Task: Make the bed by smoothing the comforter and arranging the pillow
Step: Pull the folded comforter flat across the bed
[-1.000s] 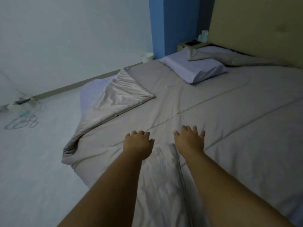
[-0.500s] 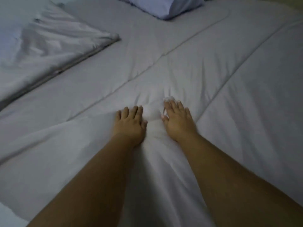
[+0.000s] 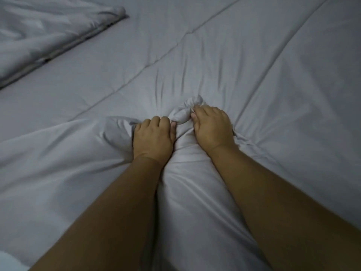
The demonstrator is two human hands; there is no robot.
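Note:
The grey quilted comforter (image 3: 224, 55) fills almost the whole view, with stitched seams running diagonally. A long ridge of bunched fabric (image 3: 187, 173) runs between my forearms toward me. My left hand (image 3: 153, 136) grips a fold of the comforter on the left side of that ridge, fingers curled into the cloth. My right hand (image 3: 212, 128) grips the bunched tip of the ridge, with a knot of fabric sticking up past its fingers. The pillow is out of view.
A folded-back corner of the comforter (image 3: 45, 34) lies at the upper left, its edge running diagonally. A small pale patch (image 3: 9, 264) shows at the bottom left corner.
My view has dropped closer to the bed, so the pillow and room are gone. Both hands went from hovering, to lying flat with straight fingers, to curling and bunching the comforter.

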